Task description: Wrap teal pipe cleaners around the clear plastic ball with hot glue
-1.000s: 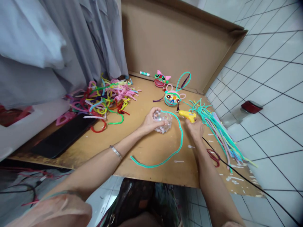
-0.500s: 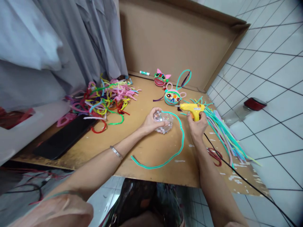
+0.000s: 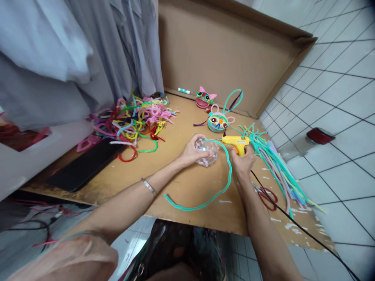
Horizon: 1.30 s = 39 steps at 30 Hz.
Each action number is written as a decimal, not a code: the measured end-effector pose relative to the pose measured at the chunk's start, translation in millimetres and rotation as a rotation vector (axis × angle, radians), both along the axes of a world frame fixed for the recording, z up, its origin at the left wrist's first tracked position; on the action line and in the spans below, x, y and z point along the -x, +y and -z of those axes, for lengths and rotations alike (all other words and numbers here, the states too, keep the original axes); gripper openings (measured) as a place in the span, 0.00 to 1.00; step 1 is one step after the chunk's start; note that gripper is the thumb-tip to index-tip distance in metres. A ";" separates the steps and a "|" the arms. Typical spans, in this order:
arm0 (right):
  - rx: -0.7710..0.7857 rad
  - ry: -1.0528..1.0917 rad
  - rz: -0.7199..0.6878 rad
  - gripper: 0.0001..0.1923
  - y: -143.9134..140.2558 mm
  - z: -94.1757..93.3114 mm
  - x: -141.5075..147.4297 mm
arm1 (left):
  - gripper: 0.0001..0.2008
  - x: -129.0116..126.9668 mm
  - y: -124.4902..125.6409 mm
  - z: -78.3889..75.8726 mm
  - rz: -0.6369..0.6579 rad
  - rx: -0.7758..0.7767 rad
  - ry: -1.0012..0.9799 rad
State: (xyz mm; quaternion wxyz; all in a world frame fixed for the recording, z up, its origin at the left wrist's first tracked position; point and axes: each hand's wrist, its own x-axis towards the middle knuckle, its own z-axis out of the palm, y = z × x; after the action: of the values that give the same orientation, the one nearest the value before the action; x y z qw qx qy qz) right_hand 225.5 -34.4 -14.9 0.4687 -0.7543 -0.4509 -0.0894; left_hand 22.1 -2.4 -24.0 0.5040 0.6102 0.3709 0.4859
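Note:
My left hand (image 3: 191, 153) grips a clear plastic ball (image 3: 208, 152) that rests on the cardboard work surface (image 3: 175, 175). A long teal pipe cleaner (image 3: 213, 191) runs from the top of the ball and curves down toward the front edge. My right hand (image 3: 241, 163) holds a yellow glue gun (image 3: 236, 142) just right of the ball, with its nozzle pointing left at the ball's top. The gun's black cord (image 3: 295, 228) trails off to the lower right.
A heap of coloured pipe cleaners (image 3: 134, 121) lies at the back left, and a bundle of teal ones (image 3: 272, 164) at the right. Two finished pipe-cleaner faces (image 3: 218, 121) sit behind the ball. Red scissors (image 3: 268, 196), a black flat object (image 3: 84, 166) and a glue stick (image 3: 183, 91) lie around.
My right hand has lifted the glue gun off the surface and brought it left, with its nozzle close to the ball. My left hand stays on the ball.

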 end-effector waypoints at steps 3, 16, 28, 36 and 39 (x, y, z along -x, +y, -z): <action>-0.016 -0.029 -0.024 0.17 -1.4 -0.5 1.9 | 0.30 -1.0 -0.1 0.6 -0.024 -0.011 -0.007; 0.019 -0.022 -0.103 0.17 -14.5 -6.4 9.0 | 0.31 -1.2 1.4 2.7 -0.030 0.040 -0.094; -0.049 -0.147 -0.109 0.17 -18.1 -8.0 13.7 | 0.33 -0.8 -2.3 1.3 0.040 0.008 -0.045; -0.058 -0.181 -0.111 0.20 -20.9 -7.6 12.0 | 0.31 1.5 -2.1 -2.2 -0.037 -0.052 0.067; -0.062 -0.184 -0.099 0.20 -20.9 -7.3 10.3 | 0.31 2.0 -2.1 -3.4 -0.042 -0.054 0.081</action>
State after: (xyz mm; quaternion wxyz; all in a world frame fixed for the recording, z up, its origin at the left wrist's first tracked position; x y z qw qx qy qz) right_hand 215.2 -55.3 -7.6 0.4524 -0.7049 -0.5257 -0.1487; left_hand 20.1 -4.4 -20.6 0.4617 0.6348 0.3906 0.4809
